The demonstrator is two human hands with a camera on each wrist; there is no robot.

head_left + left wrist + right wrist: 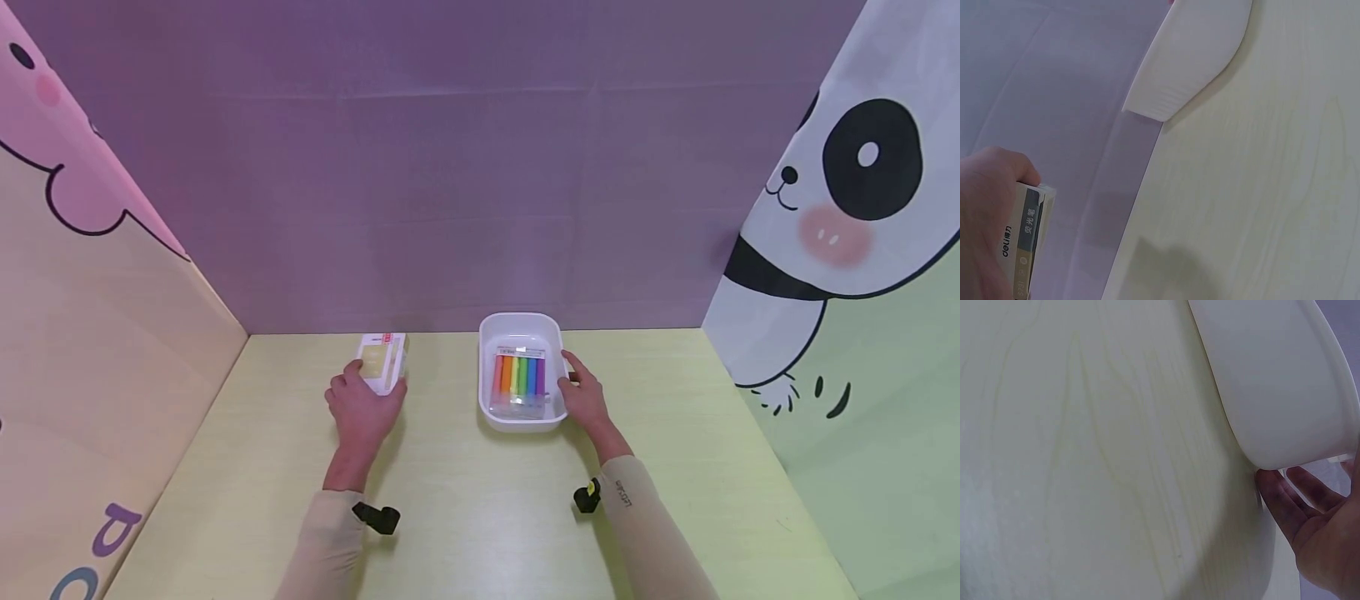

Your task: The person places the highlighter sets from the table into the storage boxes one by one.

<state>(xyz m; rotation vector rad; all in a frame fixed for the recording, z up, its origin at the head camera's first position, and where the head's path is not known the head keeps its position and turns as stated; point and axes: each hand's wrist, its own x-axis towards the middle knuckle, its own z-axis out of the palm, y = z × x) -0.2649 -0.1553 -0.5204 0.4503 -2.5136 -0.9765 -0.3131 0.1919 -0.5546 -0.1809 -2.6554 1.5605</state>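
Note:
My left hand (363, 412) grips a small white and beige box (386, 364) from its near end, at the back left of the table. In the left wrist view, this highlighter box (1017, 240) shows "deli" lettering on its side. To its right stands a white plastic tub (522, 426). Inside the tub lies a clear pack of rainbow-coloured pens (519, 379). My right hand (587, 402) holds the tub's right side, index finger and thumb at the rim. In the right wrist view, fingertips (1266, 478) sit against the tub's wall (1285, 387).
The pale wood table (465, 517) ends at a purple back wall (450, 183). Printed side panels rise on both sides, a pink figure (90, 183) on the left and a panda (810, 192) on the right.

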